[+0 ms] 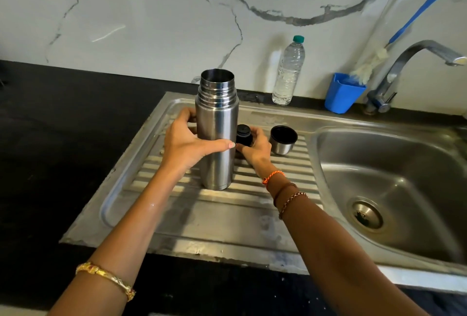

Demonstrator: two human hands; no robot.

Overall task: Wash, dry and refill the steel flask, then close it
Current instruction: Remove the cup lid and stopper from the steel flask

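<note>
Here the left hand [188, 142] wraps round the steel flask [217, 133] at mid-body, thumb across the front and fingers curled behind, gripping it firmly. The flask stands upright on the ribbed draining board [161, 214], toward the middle of the ribs, its mouth open and the threaded neck bare. Just to the flask's right, the right hand [255, 146] closes its fingers round the black stopper [243, 135], thumb at the near side, fingers on the far side; the stopper sits low on the board, almost against the flask's wall. Whether it is lifted clear of the ribs cannot be told, since the hand hides its base. Further right, near the board's right edge by the basin, the steel cup lid [283, 140] stands mouth-up, apart from the hand, dark inside. Thread bands and a chain bracelet circle the right wrist, a gold bangle [106, 277] sits well up the left forearm. Beyond the board's far edge a clear water bottle [288, 70] with a green cap stands upright against the marble wall, a blue tub [342, 94] beside it holding a blue-handled brush [369, 63]. The tap [404, 63] arches over the sink basin [379, 164], whose drain [366, 214] lies at the near side. Black countertop [50, 126] surrounds the steel unit.
</note>
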